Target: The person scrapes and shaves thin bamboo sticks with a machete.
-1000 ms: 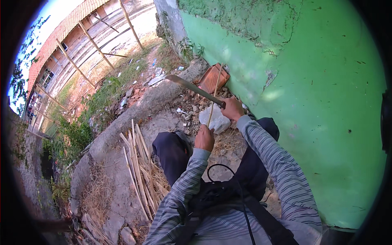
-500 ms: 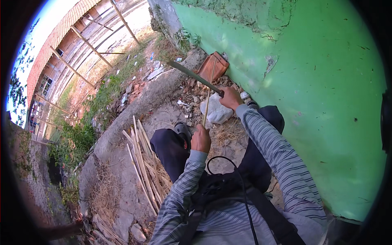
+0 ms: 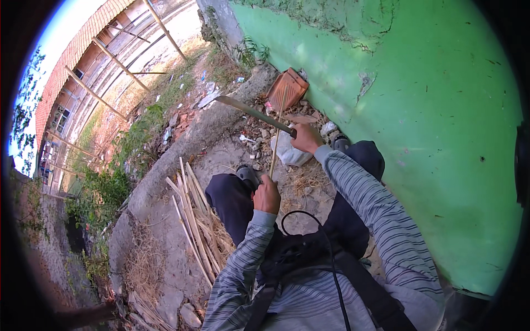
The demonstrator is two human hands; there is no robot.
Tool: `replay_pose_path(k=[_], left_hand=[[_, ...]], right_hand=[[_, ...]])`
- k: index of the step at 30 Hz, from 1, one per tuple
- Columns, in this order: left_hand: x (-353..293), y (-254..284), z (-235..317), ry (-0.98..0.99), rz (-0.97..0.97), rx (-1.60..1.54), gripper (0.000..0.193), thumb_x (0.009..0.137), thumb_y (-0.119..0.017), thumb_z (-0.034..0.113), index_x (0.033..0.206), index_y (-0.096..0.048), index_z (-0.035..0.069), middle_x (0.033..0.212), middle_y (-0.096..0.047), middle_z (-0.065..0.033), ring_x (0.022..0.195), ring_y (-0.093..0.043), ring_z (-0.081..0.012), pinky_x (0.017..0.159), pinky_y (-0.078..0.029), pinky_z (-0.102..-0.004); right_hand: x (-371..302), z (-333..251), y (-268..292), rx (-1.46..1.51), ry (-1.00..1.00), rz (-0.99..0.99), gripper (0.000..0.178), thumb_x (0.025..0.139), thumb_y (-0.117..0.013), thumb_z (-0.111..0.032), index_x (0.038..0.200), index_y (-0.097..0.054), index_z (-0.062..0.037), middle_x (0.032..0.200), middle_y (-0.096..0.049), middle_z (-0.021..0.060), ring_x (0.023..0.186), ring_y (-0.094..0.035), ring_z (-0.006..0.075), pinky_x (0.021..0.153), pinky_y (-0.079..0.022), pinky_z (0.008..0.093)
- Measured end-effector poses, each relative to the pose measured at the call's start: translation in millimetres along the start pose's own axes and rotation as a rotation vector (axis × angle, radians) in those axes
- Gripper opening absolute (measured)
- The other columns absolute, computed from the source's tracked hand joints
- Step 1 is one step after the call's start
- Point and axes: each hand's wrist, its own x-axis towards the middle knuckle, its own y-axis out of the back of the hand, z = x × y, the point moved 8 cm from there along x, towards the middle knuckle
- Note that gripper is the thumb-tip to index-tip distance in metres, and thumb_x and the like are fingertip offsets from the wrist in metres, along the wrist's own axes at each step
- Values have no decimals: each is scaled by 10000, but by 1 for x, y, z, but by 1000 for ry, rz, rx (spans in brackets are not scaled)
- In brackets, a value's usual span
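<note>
A long-bladed machete point(image 3: 255, 114) is gripped by its handle in my right hand point(image 3: 307, 138), its blade pointing up and to the left. My left hand point(image 3: 267, 195) is closed around the lower end of a thin bamboo strip point(image 3: 274, 153). From that fist the strip runs up and away, and the blade crosses it near the knuckles of my right hand. Whether the edge bites into the strip, I cannot tell. Behind my right hand lies a whitish rock or bag-like lump point(image 3: 291, 151).
A pile of split bamboo strips point(image 3: 194, 220) lies left of my knee. An orange-brown roof tile point(image 3: 287, 88) leans by the green wall point(image 3: 441, 138) on my right. Rubble surrounds my feet. A low concrete ridge point(image 3: 165, 157) curves along the left, with plants point(image 3: 99, 185) beyond.
My right hand and the machete have moved slightly left and down along the strip, toward me. My left hand has shifted a little down and left, still holding the strip.
</note>
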Motion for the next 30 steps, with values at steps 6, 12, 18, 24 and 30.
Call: replay_pose_path(k=[6,12,18,24,30], left_hand=[[-24,20,-18,28,-30,-13,271,1022,-618,216,1070,-450,8,813,-673,-346,785,-674,-561,671,-526,-655],[-44,13,-20,-14,-55,13,265,1017,-622,211,1043,-442,19,795,-671,-330,768,-672,-554,660,-528,-650],[-61,20,-42,27,-67,41,274,1008,-632,202,1052,-443,8,784,-671,-323,767,-677,-544,657,-531,-643],[-84,16,-35,-28,-149,43,298,996,-655,224,1061,-456,12,780,-681,-321,736,-682,-533,648,-533,-637],[-76,17,-43,-8,-125,62,308,1000,-655,240,1054,-458,9,773,-681,-317,739,-681,-533,651,-535,-633]], right_hand=[[-3,-33,-17,-73,6,-255,201,782,-701,-196,951,-797,-144,932,-768,175,900,-752,377,833,-601,527],[2,11,-24,-22,-181,-166,207,756,-742,-227,912,-773,-93,855,-747,195,840,-736,400,798,-591,513],[-12,-21,-43,23,-73,-223,246,752,-747,-241,961,-793,-118,891,-762,174,855,-742,394,812,-600,505],[6,60,-29,67,-208,1,281,732,-782,-250,970,-789,-101,957,-762,194,948,-738,397,846,-594,482],[-18,33,-66,73,-203,-220,268,737,-772,-257,947,-786,-90,936,-762,193,918,-736,405,837,-589,485]])
